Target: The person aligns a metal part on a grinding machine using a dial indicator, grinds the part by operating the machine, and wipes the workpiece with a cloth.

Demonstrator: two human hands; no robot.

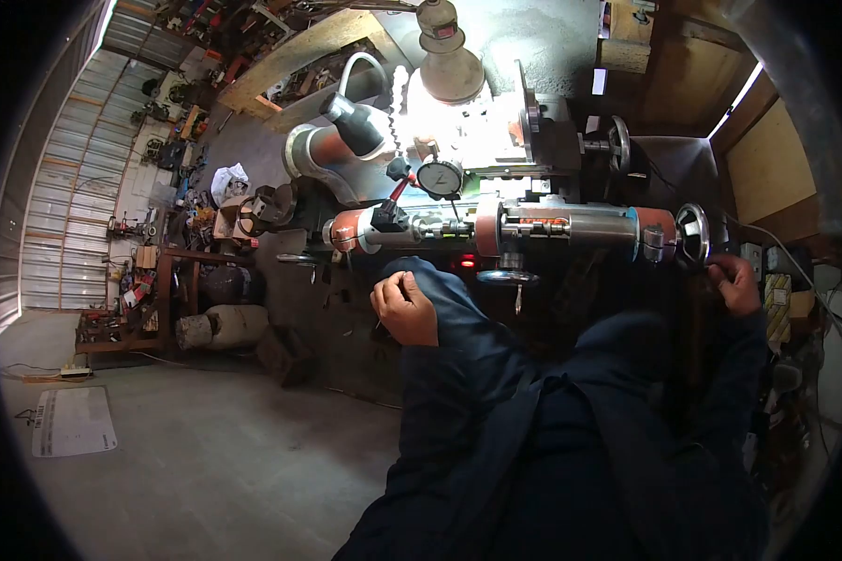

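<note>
My right hand [736,283] is at the far right, its thumb and fingers closed at the lower rim of a chrome handwheel [693,237] on the end of the machine. My left hand [405,309] is over my bent knee, fingers curled in. Whether anything small is inside them is hidden. Above it a dial indicator [440,178] with a white face stands on a red-handled magnetic base [389,217]. Its stem points down toward a shiny shaft [444,229] lying horizontally between the red-banded left headstock [351,231] and the right tailstock [655,234].
A bright lamp [357,126] on a bent neck lights the grinding machine. A smaller handwheel [508,278] projects at its front. A metal rack [164,299] with a gas cylinder [225,327] stands left. A printed sheet [75,422] lies on the floor.
</note>
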